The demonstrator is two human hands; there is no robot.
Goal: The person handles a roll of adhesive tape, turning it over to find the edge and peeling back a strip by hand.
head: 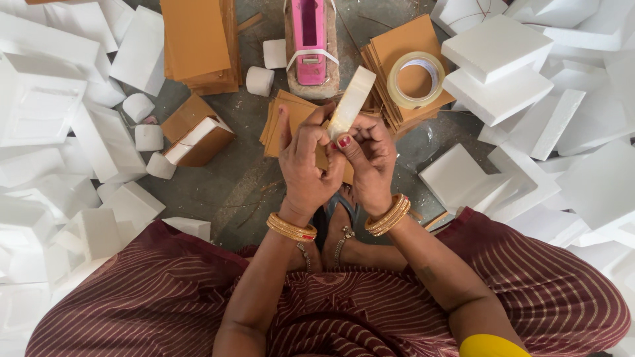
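A roll of clear tape [351,100] is held edge-on between both hands, its long axis running up and far-right from the fingers. The left hand [305,166] is closed on its near edge; the right hand [370,162] is pinched there too, possibly picking at the tape end.

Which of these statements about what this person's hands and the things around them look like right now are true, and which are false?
1. Both hands hold a roll of clear tape. True: the left hand and right hand grip the held tape roll.
2. A second tape roll lies on stacked cardboard sheets. True.
3. The pink device is in the right hand. False: it lies on the floor ahead.
4. The white foam blocks are stacked only on the person's left. False: they lie on both sides.
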